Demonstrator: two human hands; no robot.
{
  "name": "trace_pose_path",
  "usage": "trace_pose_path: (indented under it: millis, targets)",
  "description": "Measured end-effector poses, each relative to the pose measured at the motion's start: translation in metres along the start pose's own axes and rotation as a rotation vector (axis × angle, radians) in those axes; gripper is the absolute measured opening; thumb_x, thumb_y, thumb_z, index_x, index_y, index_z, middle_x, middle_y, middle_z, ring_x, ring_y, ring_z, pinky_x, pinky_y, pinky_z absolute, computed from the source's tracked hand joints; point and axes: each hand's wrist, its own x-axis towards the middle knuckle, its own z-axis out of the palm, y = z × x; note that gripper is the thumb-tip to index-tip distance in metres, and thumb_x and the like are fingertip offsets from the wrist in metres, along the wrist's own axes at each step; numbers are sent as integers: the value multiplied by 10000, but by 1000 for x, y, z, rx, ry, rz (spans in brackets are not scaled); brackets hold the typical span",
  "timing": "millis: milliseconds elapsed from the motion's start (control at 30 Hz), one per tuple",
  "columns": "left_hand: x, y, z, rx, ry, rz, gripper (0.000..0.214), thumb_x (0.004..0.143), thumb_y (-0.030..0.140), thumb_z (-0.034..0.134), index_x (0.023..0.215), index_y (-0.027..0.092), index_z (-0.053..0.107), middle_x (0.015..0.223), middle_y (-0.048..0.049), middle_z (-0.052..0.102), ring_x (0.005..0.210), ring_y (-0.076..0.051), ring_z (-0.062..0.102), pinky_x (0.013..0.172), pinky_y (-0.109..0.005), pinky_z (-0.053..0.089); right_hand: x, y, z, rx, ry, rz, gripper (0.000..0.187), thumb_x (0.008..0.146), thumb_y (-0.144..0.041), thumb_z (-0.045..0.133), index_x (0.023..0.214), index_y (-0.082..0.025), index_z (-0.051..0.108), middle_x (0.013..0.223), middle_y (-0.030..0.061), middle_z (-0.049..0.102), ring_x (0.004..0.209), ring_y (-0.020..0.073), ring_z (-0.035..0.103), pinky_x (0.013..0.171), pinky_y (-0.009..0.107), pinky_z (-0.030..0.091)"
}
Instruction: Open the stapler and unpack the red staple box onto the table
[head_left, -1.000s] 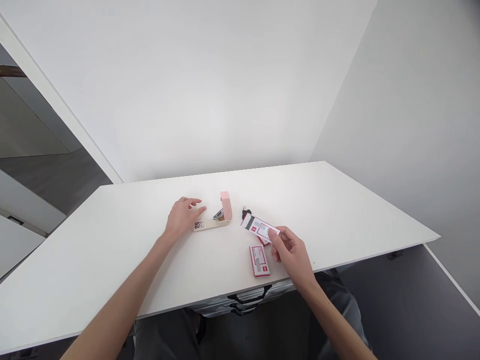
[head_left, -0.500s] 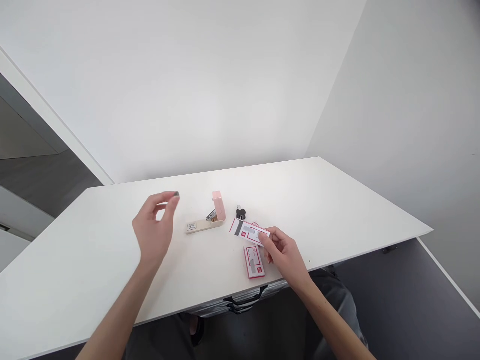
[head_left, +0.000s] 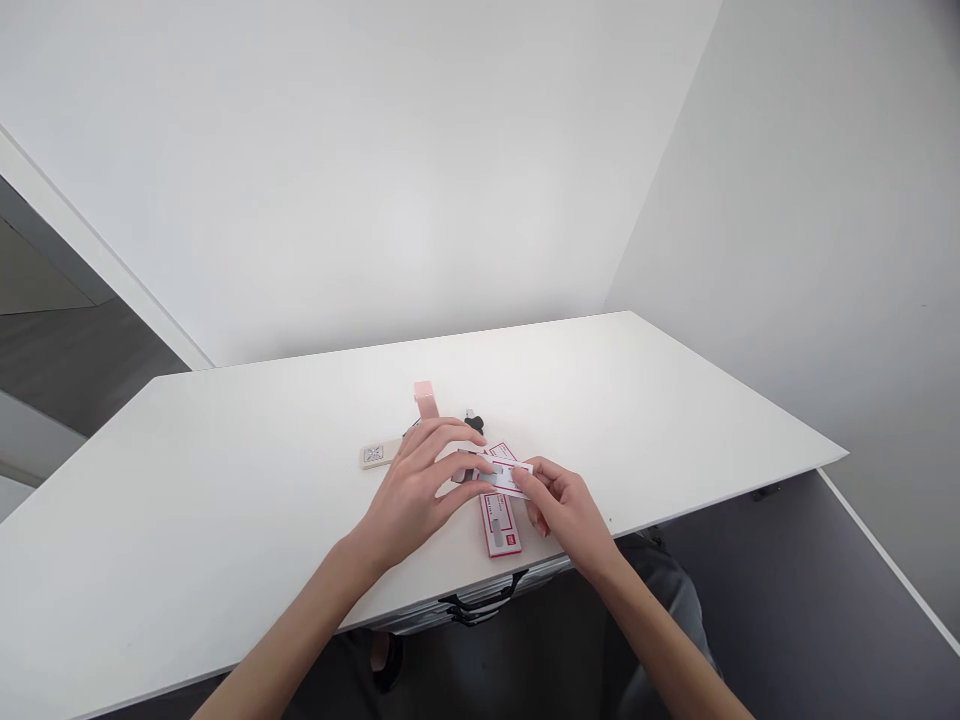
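Observation:
In my right hand [head_left: 566, 505], thumb and fingers pinch the right end of a small white-and-red staple box [head_left: 511, 476], held above the table. My left hand [head_left: 420, 485] is at the box's other end, its thumb and index finger closed around the grey part there. Whether a small piece is also between those fingertips is hidden. Behind the left hand stands a stapler with its pink top [head_left: 425, 398] swung up and a cream base [head_left: 380, 453], partly covered by the hand. A second staple box [head_left: 500, 525] lies just below the held one.
A small black object with a metal tip [head_left: 474, 423] lies beyond my hands. Another red-edged box [head_left: 501, 451] shows partly behind the held one. The white table [head_left: 637, 400] meets walls at the back and right. A black handle [head_left: 484, 603] is below its front edge.
My left hand, raised at the left with thumb and index fingertips pinched together, has come right and down to the staple box. My right hand keeps its grip on the box.

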Motion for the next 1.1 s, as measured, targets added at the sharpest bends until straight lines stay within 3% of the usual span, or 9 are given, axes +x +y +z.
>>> trace_pose_path:
  millis: [267,567,700,800,967,1100]
  targets:
    - [-6,-6,-13,21,-19,-148,99,996,338,684,1035,278,752,1190,-50,719,1144,-231,622,1000,-414,485,0,0,-1,34,-2,0,460,916,-663,654,817,-217,604,513,-78,456,463,110,372,496,261,292]
    - [-3,-4,-18,8,-122,-341,190,958,462,705,1016,301,787,1178,-43,728,1176,-271,615,978,-432,514,-1,2,-3,53,-20,-7,444,939,-634,655,833,-205,612,509,-82,449,462,97,363,496,255,271]
    - [-2,0,-19,-37,-89,-356,247,952,490,702,1115,319,776,1224,-53,718,1192,-279,622,1001,-443,519,-1,2,-4,65,-11,-16,452,932,-640,660,816,-205,615,510,-75,468,457,97,370,491,254,272]
    - [-3,3,-21,-127,-50,-448,308,991,517,624,1190,305,728,1258,-65,709,1159,-265,645,991,-428,535,-1,2,-4,76,-9,-20,454,935,-642,654,805,-209,615,519,-68,478,462,102,383,497,258,290]
    - [-5,7,-23,-339,-129,-610,415,1061,530,440,1311,280,658,958,-43,730,895,-212,696,855,-375,571,-2,2,-5,93,-19,-23,447,938,-638,653,795,-218,601,522,-66,477,472,109,381,506,264,296]
    - [-1,14,-19,-465,-205,-659,428,1048,534,474,1336,264,640,779,-6,677,720,-180,657,751,-338,566,-2,3,-7,94,-36,-21,445,936,-639,657,811,-215,608,513,-67,479,472,110,380,511,264,302]
